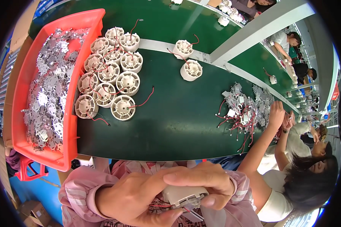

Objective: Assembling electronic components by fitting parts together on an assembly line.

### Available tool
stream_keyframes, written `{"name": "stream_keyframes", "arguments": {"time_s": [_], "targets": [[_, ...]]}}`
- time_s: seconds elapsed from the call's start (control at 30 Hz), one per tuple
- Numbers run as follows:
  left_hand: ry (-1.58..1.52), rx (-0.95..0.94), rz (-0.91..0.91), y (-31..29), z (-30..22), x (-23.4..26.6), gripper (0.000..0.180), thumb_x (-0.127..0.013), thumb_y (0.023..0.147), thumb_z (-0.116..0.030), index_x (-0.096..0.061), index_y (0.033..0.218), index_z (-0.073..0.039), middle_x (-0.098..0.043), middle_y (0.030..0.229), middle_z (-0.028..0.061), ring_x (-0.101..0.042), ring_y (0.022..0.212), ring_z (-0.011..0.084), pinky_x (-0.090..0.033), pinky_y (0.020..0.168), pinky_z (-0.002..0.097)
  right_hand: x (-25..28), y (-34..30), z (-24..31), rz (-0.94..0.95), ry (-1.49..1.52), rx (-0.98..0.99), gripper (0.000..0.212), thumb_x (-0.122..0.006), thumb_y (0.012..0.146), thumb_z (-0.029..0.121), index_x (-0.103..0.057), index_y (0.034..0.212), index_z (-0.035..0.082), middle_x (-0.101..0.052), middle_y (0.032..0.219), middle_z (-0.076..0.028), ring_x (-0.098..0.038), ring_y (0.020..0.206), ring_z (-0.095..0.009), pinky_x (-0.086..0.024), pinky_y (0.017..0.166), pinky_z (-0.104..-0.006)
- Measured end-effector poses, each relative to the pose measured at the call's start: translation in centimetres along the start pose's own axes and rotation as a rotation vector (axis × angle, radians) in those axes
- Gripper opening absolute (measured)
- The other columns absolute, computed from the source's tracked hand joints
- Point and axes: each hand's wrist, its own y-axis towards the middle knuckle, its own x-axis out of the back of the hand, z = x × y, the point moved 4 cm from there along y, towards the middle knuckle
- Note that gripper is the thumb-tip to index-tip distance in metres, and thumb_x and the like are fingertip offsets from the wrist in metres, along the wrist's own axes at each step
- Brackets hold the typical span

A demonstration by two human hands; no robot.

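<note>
Close to my body, over the table's near edge, both hands hold one white round plastic housing [180, 195]. My left hand [134, 193] wraps its left side, thumb underneath. Across its top and right side my right hand [212, 183] is closed, the thumb at a small greyish metal part [196, 200] on the housing. Red wires [161, 206] come out by the left fingers. The housing's far side is hidden by my fingers. Similar white housings [127, 83] with red wires stand grouped on the green table [170, 130], beyond my left hand.
A red tray [70, 147] full of silvery stamped plates [51, 94] lies at the left. Two housings [191, 70] stand farther back near a metal post [254, 34]. At right, wired parts [240, 109] lie piled beside a co-worker's hand [277, 113]. More people sit beyond.
</note>
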Motion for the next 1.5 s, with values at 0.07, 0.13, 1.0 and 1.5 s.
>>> {"name": "stream_keyframes", "arguments": {"time_s": [0.07, 0.13, 1.0, 1.5], "targets": [[-0.028, 0.01, 0.025, -0.3, 0.3, 0.2, 0.062, -0.066, 0.082, -0.02, -0.037, 0.127, 0.012, -0.062, 0.101, 0.0172, -0.065, 0.073, 0.0228, -0.051, 0.064, 0.0306, 0.2, 0.2, -0.3, 0.04, 0.006, -0.018, 0.053, -0.048, 0.088, 0.016, -0.042, 0.131, -0.014, -0.058, 0.114, -0.029, -0.065, 0.092, -0.035, -0.051, 0.077, -0.0338], [-0.045, 0.015, 0.035, -0.4, 0.4, 0.2, 0.063, -0.067, 0.082, -0.02, -0.037, 0.127, 0.012, -0.062, 0.102, 0.018, -0.065, 0.074, 0.0237, -0.052, 0.065, 0.0314, 0.4, 0.2, -0.5, 0.061, 0.009, -0.031, 0.051, -0.048, 0.087, 0.011, -0.044, 0.132, -0.012, -0.057, 0.115, -0.029, -0.063, 0.097, -0.038, -0.051, 0.082, -0.035], [0.012, 0.305, -0.13, 1.5, 0.3, 2.5, 0.033, -0.065, 0.089, -0.019, -0.055, 0.109, 0.005, -0.054, 0.064, 0.0076, -0.054, 0.054, 0.0194, -0.042, 0.051, 0.0322, 2.0, 0.7, -0.5, -0.148, -0.397, -0.243, 0.073, -0.089, 0.057, 0.013, -0.053, 0.117, -0.008, -0.061, 0.115, -0.024, -0.065, 0.097, -0.027, -0.05, 0.084, -0.0337], [-1.368, 0.081, -0.28, 1.7, 3.6, 0.5, 0.045, -0.036, 0.102, -0.034, -0.055, 0.084, 0.003, -0.051, 0.086, 0.0124, -0.053, 0.082, 0.0234, -0.042, 0.087, 0.0373, 2.2, -0.1, 0.3, -0.056, -0.264, -0.288, 0.066, -0.089, 0.055, 0.012, -0.055, 0.108, -0.007, -0.064, 0.1, -0.015, -0.065, 0.085, -0.016, -0.05, 0.074, -0.0269]]}}
